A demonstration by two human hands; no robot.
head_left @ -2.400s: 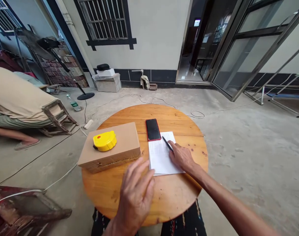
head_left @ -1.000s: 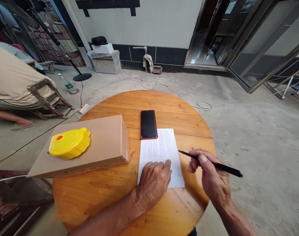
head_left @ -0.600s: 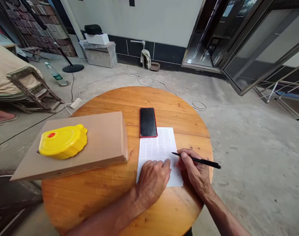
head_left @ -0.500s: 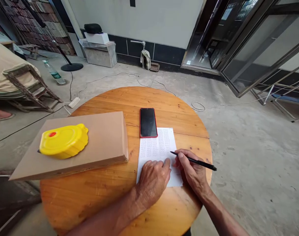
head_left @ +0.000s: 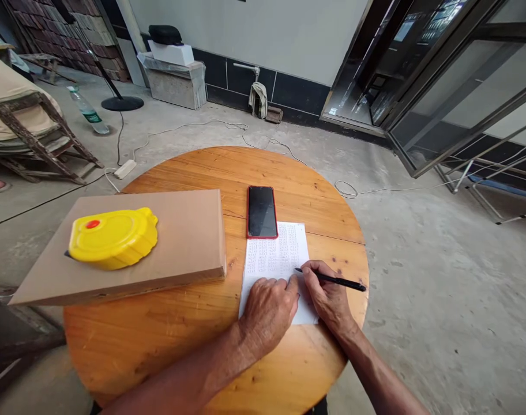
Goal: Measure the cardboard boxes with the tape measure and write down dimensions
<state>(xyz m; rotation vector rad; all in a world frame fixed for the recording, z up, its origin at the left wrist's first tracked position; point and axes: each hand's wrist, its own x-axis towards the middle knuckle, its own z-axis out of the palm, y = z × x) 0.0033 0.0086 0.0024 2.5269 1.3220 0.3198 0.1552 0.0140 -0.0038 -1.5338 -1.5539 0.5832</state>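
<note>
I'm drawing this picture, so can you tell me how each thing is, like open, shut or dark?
Pen: gripped in the right hand, tip at the paper
Paper: flat, rows of writing on its upper part
Left hand: resting on the paper
Phone: face up, screen dark
Cardboard box: closed on the sides that show
Yellow tape measure: lying on the box
Glass door: open

Pale wall [head_left: 263, 29], blurred stack [head_left: 40, 31], perhaps bricks
</note>
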